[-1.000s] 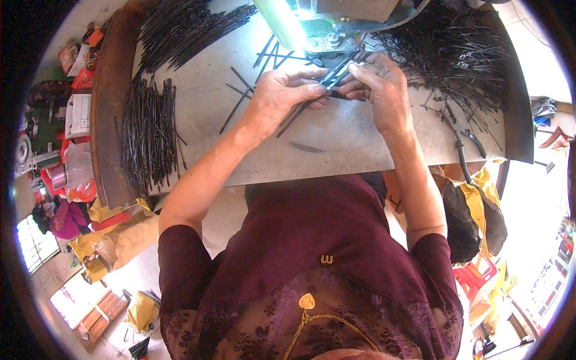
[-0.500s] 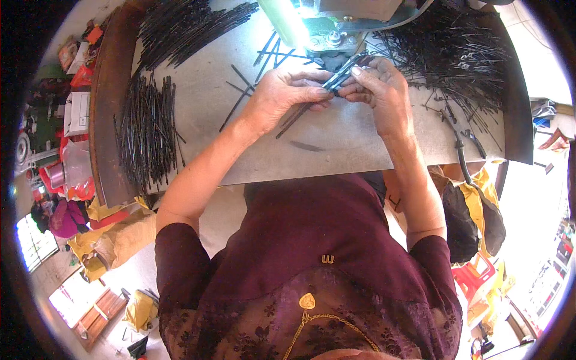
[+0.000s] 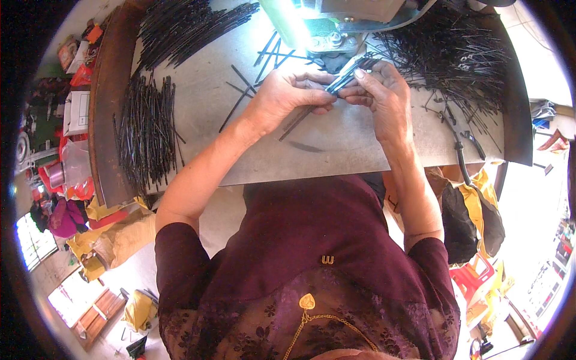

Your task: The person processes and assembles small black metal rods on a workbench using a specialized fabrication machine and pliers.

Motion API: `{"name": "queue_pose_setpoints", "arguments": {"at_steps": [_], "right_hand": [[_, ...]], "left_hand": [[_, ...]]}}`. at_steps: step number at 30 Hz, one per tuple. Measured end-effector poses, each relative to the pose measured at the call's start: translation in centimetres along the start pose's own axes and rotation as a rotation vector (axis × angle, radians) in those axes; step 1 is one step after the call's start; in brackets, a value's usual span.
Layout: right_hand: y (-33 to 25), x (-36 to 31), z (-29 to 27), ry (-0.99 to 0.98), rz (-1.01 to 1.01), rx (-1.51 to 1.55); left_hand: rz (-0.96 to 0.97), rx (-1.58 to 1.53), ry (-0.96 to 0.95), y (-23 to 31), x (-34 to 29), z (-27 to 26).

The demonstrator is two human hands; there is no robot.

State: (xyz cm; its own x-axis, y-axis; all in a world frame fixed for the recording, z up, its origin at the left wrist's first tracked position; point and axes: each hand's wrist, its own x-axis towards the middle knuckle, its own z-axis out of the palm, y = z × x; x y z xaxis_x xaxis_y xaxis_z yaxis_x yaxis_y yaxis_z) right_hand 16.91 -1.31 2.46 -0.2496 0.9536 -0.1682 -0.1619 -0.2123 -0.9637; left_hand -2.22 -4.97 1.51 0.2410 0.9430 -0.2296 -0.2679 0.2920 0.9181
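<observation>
A small bundle of thin dark metal rods [image 3: 347,77] slants between my two hands, its upper end shining under the lamp. My left hand [image 3: 300,91] pinches the lower part between thumb and fingers, and the rods' dark tails stick out below it. Around the upper part, my right hand [image 3: 383,90] is closed with its thumb along the rods. Both hands are above the metal worktop, just in front of a green machine part with bolts [image 3: 329,43]. Several loose rods [image 3: 241,90] lie crossed on the worktop beside my left hand.
Dark rods lie in a neat pile [image 3: 147,129] at the left and another [image 3: 186,30] at the far left. A tangled heap of rods with bent ends [image 3: 453,51] covers the far right. Pliers [image 3: 459,135] rest near the right edge. A bright lamp tube [image 3: 282,21] hangs above.
Both hands have shifted very slightly, and the bundle between them has turned a little and moved slightly right. The piles, pliers and loose rods have stayed in place.
</observation>
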Motion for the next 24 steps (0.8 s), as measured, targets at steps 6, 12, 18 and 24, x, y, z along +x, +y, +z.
{"name": "queue_pose_setpoints", "arguments": {"at_steps": [6,12,18,24], "right_hand": [[-0.4,-0.1,-0.2,-0.081,0.013,-0.006],[-0.7,0.1,-1.0,-0.075,0.016,-0.06],[-1.0,-0.5,-0.2,-0.025,-0.054,-0.052],[-0.2,0.0,-0.2,-0.074,-0.073,0.037]], "left_hand": [[0.304,0.714,0.035,0.4,-0.4,0.7],[0.061,0.128,-0.027,0.2,0.1,-0.4],[-0.004,-0.036,-0.03,0.3,0.2,-1.0],[-0.012,-0.053,-0.033,-0.1,0.3,-0.3]]}}
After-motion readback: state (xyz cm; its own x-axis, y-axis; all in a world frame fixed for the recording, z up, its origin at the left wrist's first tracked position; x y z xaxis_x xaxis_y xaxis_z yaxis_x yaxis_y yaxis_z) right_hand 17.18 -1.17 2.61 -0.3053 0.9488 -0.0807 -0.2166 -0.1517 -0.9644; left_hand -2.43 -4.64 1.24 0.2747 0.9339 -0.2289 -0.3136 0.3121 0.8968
